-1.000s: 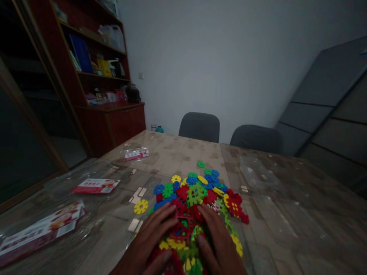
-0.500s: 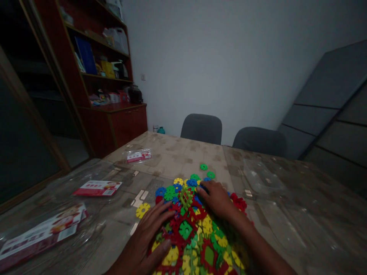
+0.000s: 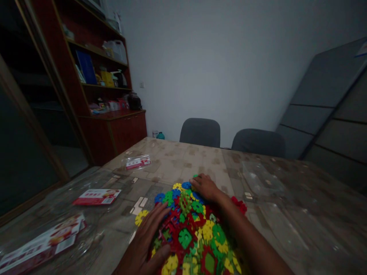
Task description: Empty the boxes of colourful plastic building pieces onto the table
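Note:
A heap of red, yellow, green and blue plastic snowflake pieces [image 3: 195, 233] lies on the table in front of me. My left hand [image 3: 147, 240] rests flat against the heap's left side, fingers stretched out, thumb on a yellow piece. My right hand [image 3: 205, 186] reaches over the heap to its far edge, fingers curved down over blue and green pieces there. One yellow piece [image 3: 140, 217] lies just left of the heap, by my left fingertips.
The table [image 3: 177, 156] has a patterned cloth under clear plastic. Clear bags with red-and-white cards lie at left [image 3: 96, 196] [image 3: 43, 240] and further back [image 3: 137, 162]. Another empty clear bag [image 3: 259, 179] lies at right. Two grey chairs [image 3: 200, 131] [image 3: 258, 142] stand behind; a red shelf cabinet [image 3: 111, 114] is at left.
My right hand has gone from the heap's near side to its far edge and pulled loose pieces inward. The heap has bunched up closer to me. My left hand has stayed at the left side.

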The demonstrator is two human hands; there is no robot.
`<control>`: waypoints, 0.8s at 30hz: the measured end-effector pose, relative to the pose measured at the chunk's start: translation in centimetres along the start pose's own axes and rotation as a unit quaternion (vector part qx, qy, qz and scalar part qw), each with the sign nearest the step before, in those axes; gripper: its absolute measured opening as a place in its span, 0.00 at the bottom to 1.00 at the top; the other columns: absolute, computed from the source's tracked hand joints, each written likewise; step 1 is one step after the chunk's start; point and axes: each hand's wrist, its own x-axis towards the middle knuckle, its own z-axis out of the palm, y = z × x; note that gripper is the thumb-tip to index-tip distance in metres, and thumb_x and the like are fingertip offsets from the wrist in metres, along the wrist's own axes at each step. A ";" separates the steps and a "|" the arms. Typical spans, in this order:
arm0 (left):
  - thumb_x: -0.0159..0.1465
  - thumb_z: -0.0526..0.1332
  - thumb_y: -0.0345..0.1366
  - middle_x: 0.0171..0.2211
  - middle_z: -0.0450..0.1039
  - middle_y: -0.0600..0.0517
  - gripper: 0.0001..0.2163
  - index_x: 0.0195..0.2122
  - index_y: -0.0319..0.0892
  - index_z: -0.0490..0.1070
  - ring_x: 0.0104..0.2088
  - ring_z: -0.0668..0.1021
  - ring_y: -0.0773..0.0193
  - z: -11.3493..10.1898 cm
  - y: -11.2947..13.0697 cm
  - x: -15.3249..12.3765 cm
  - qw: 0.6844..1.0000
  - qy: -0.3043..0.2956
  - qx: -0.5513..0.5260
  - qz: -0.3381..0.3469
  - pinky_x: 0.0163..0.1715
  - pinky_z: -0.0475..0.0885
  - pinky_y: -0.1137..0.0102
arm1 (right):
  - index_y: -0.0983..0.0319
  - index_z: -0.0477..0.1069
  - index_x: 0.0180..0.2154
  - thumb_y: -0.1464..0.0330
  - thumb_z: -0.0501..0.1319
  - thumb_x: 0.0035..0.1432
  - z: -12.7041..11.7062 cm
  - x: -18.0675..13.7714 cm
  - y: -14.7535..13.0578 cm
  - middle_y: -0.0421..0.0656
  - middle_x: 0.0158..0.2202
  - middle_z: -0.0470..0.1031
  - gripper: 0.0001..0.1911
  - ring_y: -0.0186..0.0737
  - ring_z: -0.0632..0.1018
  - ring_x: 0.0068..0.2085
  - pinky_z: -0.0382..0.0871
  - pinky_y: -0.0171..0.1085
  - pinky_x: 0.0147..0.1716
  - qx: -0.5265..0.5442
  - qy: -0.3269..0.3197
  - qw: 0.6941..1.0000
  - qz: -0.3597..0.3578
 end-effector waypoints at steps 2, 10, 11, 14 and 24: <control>0.66 0.57 0.48 0.68 0.51 0.47 0.32 0.68 0.54 0.46 0.66 0.57 0.45 0.0 0.2 0.0 1.000 -0.005 0.000 -0.003 0.60 0.62 0.48 | 0.62 0.74 0.39 0.62 0.54 0.68 0.2 -1.6 -1.1 0.42 0.40 0.77 0.14 0.40 0.77 0.42 0.71 0.44 0.45 0.021 -0.019 0.999 -0.032; 0.65 0.57 0.51 0.68 0.50 0.48 0.31 0.67 0.55 0.50 0.64 0.60 0.43 -0.9 1.9 0.5 1.000 0.016 -0.006 -0.007 0.60 0.61 0.47 | 0.59 0.74 0.39 0.59 0.41 0.70 -2.4 -8.6 0.1 0.47 0.44 0.77 0.25 0.45 0.75 0.47 0.66 0.43 0.50 0.065 0.097 0.992 0.039; 0.65 0.57 0.52 0.68 0.49 0.48 0.30 0.67 0.55 0.50 0.65 0.60 0.43 -1.0 2.0 0.7 1.000 0.012 -0.004 -0.010 0.60 0.60 0.46 | 0.61 0.74 0.43 0.59 0.41 0.69 -2.5 -9.3 1.3 0.51 0.47 0.76 0.24 0.49 0.74 0.50 0.63 0.47 0.53 0.053 0.128 0.987 0.079; 0.65 0.57 0.51 0.68 0.50 0.48 0.31 0.67 0.56 0.49 0.65 0.58 0.41 -1.1 1.9 1.3 1.000 -0.029 0.005 0.012 0.59 0.59 0.42 | 0.65 0.73 0.47 0.59 0.46 0.65 -1.5 -11.4 4.2 0.57 0.50 0.73 0.23 0.58 0.70 0.55 0.58 0.57 0.56 0.027 0.171 0.970 0.168; 0.67 0.58 0.39 0.58 0.69 0.51 0.19 0.59 0.53 0.65 0.60 0.68 0.51 -0.9 2.8 3.4 0.995 -0.030 -0.071 0.064 0.61 0.61 0.49 | 0.58 0.71 0.54 0.58 0.52 0.63 1.9 -14.2 -1.8 0.49 0.60 0.67 0.22 0.51 0.66 0.61 0.62 0.52 0.59 0.156 0.135 0.969 0.137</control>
